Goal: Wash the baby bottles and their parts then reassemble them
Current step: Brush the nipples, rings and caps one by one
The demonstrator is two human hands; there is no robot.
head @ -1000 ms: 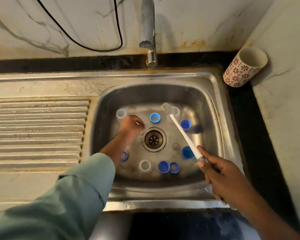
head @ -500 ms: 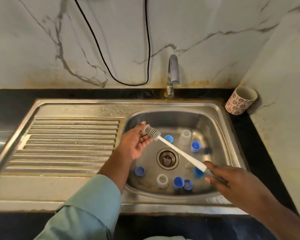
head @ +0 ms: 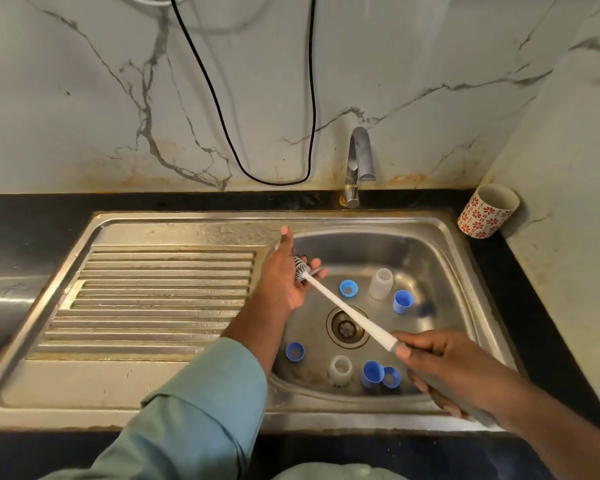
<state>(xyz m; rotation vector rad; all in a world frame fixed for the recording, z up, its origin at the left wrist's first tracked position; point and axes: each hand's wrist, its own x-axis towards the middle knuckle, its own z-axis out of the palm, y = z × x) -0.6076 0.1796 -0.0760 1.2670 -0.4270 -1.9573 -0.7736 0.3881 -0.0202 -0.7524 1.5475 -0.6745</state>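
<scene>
**Brush head in the left palm, parts below in the basin**

The white long-handled bottle brush (head: 347, 308) lies on a slant across the steel sink basin (head: 440, 258), its long axis running from the near right edge up toward the far left corner. Its grey bristle head rests in the left hand (head: 284, 282), whose fingers curl loosely around it; the right hand (head: 444, 368) grips the handle end, fingers wrapped.

The clear plastic baby bottles, one (head: 381, 284) toward the far right of the basin floor and one (head: 340, 370) at the near edge, stand upright below the brush. The near bottle is closest to the right hand, though that hand is taken up with the handle. The blue plastic caps and rings (head: 348, 289) are scattered around the round drain (head: 347, 327).

The left hand looks freer to reach down, probably for a nearby piece.

The chrome tap (head: 359, 161) stands at the far edge, showing no running water.
</scene>
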